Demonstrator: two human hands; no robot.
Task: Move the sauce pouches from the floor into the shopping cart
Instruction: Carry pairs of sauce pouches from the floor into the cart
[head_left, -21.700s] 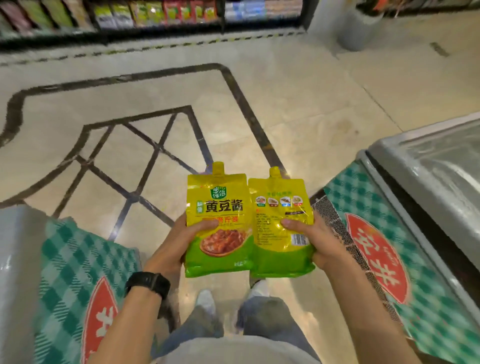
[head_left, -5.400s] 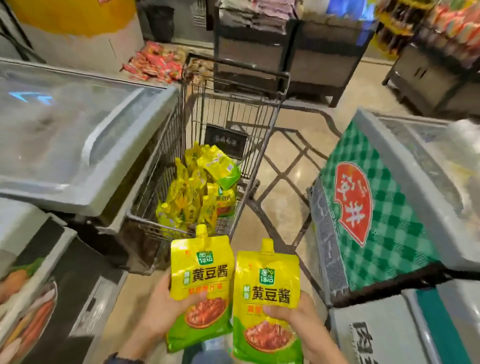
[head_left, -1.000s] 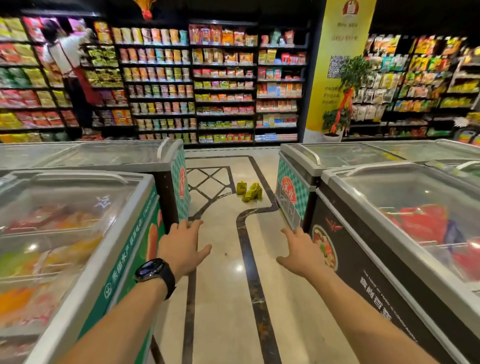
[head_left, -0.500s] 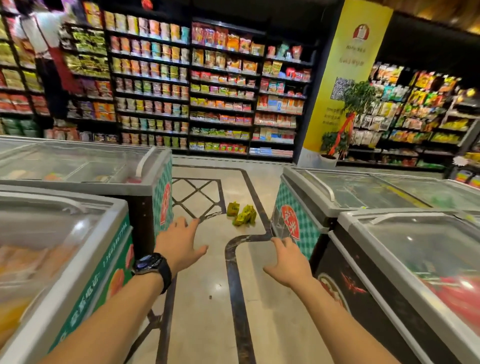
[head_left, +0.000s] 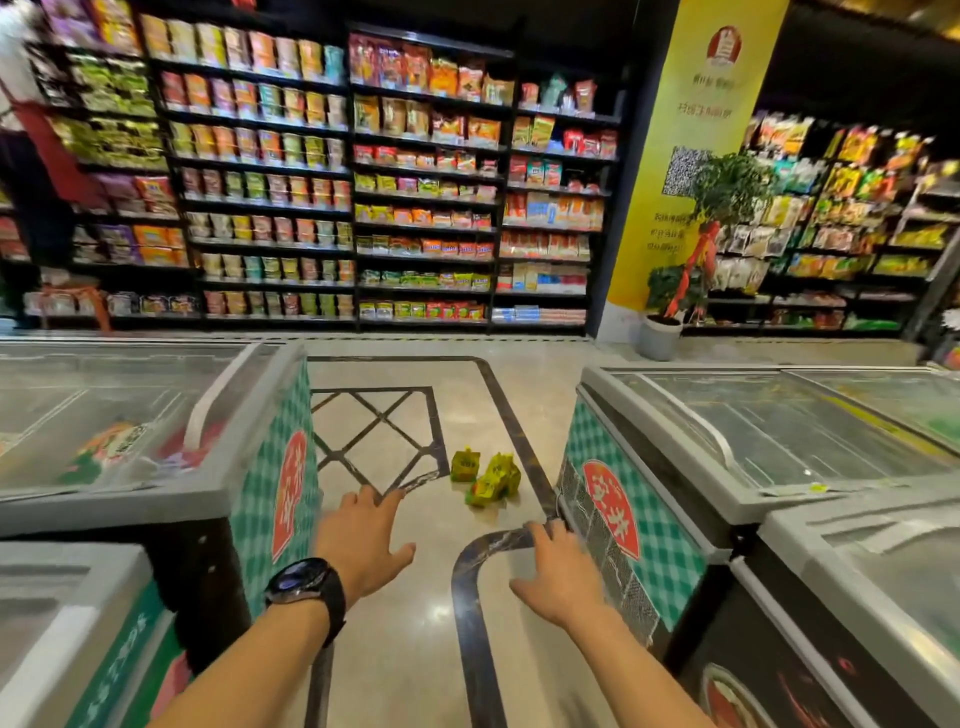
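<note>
Yellow-and-green plastic sauce pouches (head_left: 487, 477) lie in a small heap on the beige tiled floor (head_left: 415, 649), between two glass-lidded freezers, well ahead of both hands. Left hand (head_left: 363, 540) and right hand (head_left: 558, 574) reach forward, fingers spread and empty; best to crouch close before grabbing one per hand

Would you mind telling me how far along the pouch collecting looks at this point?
Nothing finished shows here: the shopping cart is out of view. Both hands are empty and open, the left hand and right hand stretched forward over the floor. Left to do: a small cluster of yellow-green sauce pouches lies ahead in the aisle between the freezers, beyond both hands, so they need picking up and carrying to the cart.
</note>
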